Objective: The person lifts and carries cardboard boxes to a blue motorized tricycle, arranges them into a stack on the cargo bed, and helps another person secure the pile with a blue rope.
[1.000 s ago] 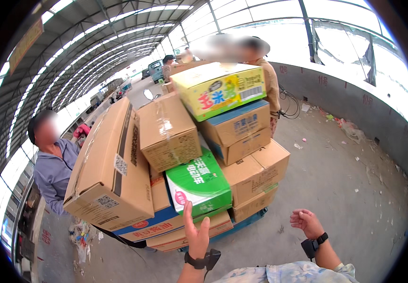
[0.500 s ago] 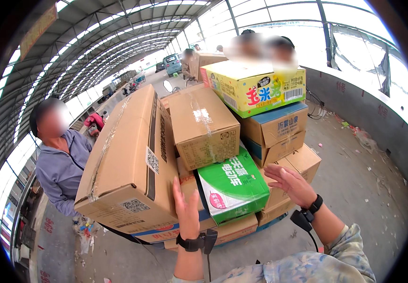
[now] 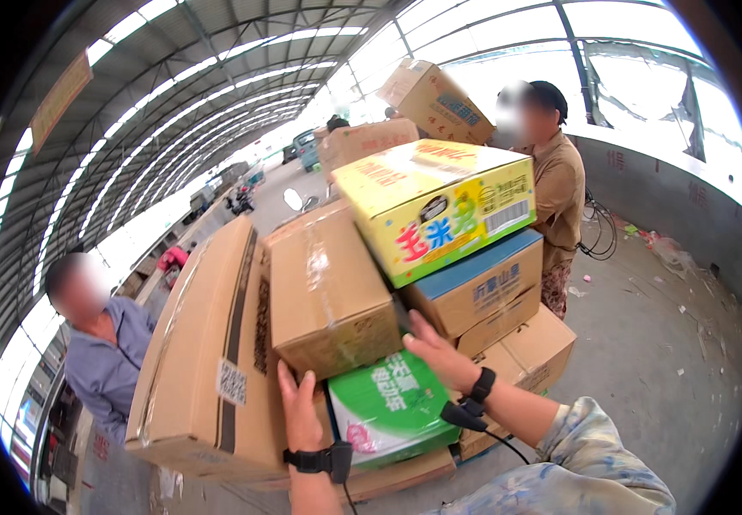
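Note:
A taped brown cardboard box lies on the stack in front of me, partly over a green and white box. My left hand is open, thumb and fingers apart, at the brown box's lower left corner, beside a tall brown carton standing on the left. At the lower right corner, my right hand reaches in with fingers stretched, open, next to a blue-topped carton. Both sets of fingertips look to touch the brown box; how firmly, I cannot tell. A yellow and green carton rests on the blue-topped one.
More brown cartons support the stack at right. A person in a grey-blue jacket stands at left. Beyond the stack, a person in a tan shirt is beside a tilted raised carton. A low wall runs along the right.
Both hands have moved in to the brown box's lower corners. The view has shifted. Behind the stack, a tilted carton has come into sight beside the person in the tan shirt.

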`<move>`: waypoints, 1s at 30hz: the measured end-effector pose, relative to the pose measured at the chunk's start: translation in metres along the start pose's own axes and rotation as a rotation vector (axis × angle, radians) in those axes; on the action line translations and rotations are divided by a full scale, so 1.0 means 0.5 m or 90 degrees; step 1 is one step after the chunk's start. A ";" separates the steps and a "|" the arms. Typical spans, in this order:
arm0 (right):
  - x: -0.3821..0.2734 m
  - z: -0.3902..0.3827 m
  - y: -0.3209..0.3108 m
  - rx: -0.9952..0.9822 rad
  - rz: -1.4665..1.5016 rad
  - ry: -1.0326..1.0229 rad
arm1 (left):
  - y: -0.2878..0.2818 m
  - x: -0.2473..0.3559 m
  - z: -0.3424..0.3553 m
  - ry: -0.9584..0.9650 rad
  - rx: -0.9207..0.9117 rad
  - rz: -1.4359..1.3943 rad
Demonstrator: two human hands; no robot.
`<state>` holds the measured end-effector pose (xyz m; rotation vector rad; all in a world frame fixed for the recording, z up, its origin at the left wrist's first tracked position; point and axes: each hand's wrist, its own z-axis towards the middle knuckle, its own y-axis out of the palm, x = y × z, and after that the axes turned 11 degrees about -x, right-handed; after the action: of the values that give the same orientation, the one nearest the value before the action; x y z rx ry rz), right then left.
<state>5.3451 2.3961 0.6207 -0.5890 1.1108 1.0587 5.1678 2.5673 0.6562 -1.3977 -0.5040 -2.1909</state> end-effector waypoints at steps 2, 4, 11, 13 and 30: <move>0.013 0.032 0.005 -0.023 -0.018 0.026 | -0.032 -0.017 0.008 -0.007 0.010 -0.021; 0.032 0.048 -0.014 -0.024 0.002 -0.003 | -0.025 -0.019 0.023 -0.009 -0.015 -0.031; -0.011 0.040 -0.030 -0.070 0.060 0.018 | 0.030 0.015 0.041 -0.085 0.028 -0.052; -0.023 0.037 -0.025 -0.063 0.089 0.037 | 0.035 0.014 0.032 -0.069 0.031 -0.043; -0.009 -0.019 0.035 -0.073 0.066 -0.121 | 0.041 0.039 -0.060 0.101 -0.046 -0.123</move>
<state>5.3248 2.3939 0.6233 -0.5136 0.9276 1.2479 5.1509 2.5302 0.6629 -1.2423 -0.5255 -2.4741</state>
